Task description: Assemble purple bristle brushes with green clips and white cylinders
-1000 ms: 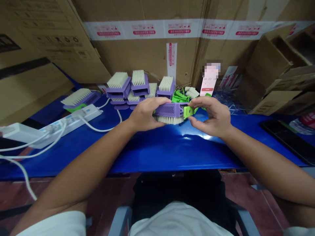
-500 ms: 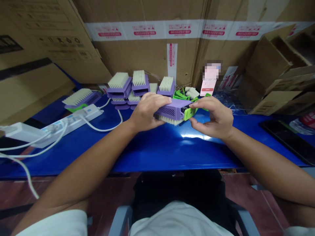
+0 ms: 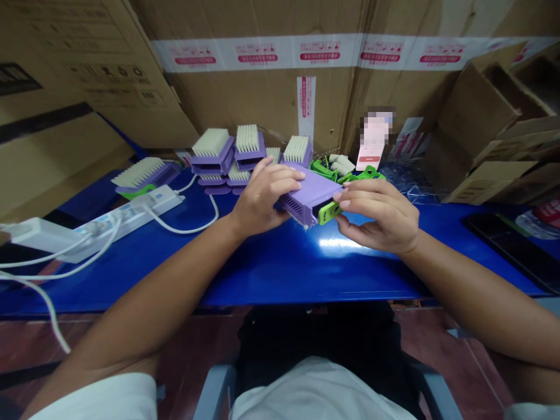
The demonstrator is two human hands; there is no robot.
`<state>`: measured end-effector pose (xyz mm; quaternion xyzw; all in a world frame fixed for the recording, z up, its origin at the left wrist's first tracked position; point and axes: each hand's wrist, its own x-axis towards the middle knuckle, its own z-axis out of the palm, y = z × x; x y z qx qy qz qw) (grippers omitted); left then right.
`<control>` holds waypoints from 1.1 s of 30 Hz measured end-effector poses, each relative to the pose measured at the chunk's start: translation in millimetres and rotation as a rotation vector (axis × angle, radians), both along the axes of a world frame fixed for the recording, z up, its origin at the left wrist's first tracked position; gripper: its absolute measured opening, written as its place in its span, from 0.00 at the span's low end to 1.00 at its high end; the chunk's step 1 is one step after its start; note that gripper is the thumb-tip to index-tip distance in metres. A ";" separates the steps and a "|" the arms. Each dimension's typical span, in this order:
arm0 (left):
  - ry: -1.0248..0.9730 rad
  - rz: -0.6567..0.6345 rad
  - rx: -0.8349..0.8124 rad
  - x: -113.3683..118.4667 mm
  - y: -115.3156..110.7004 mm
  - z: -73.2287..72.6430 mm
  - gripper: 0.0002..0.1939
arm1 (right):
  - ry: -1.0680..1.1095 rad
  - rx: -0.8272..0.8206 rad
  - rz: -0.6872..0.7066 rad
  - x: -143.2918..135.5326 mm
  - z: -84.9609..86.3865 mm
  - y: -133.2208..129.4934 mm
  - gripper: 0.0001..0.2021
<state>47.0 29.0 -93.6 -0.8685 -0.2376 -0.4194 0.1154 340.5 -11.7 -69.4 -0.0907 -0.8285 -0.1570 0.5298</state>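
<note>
My left hand (image 3: 265,197) is closed around a purple plastic brush (image 3: 312,185), held above the blue table with its smooth face up and its bristles mostly hidden beneath. At the brush's open right end sits a green plastic piece (image 3: 329,212), partly inside the purple body. My right hand (image 3: 380,216) pinches that green piece between thumb and fingers. Just behind the hands lie more green plastic parts (image 3: 324,170) and a few small off-white cylinders (image 3: 342,163). Several purple brushes (image 3: 213,146) with cream bristles stand stacked behind my left hand, bristles up.
On the left, a white power strip (image 3: 118,221) with cables lies before another purple brush (image 3: 146,173). A lit phone (image 3: 374,143) leans against the cardboard at the back. A dark phone (image 3: 511,248) rests on the blue table (image 3: 262,274) at right, near cardboard boxes (image 3: 485,128).
The held brush has tilted, so its smooth top faces me more and its bristles show less. The green piece sits deeper in the open end. My right hand's fingers have come down over it.
</note>
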 end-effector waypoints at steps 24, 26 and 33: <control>0.033 0.026 0.008 -0.3 3.7 -4.4 0.24 | 0.030 0.028 0.089 -5.0 -2.5 2.3 0.30; 0.035 0.027 -0.001 0.0 3.9 -4.9 0.24 | 0.018 0.013 0.078 -4.8 -2.4 2.0 0.30; 0.042 -0.056 0.064 3.0 2.4 -2.9 0.26 | 0.013 0.040 0.048 -5.1 -3.1 2.4 0.26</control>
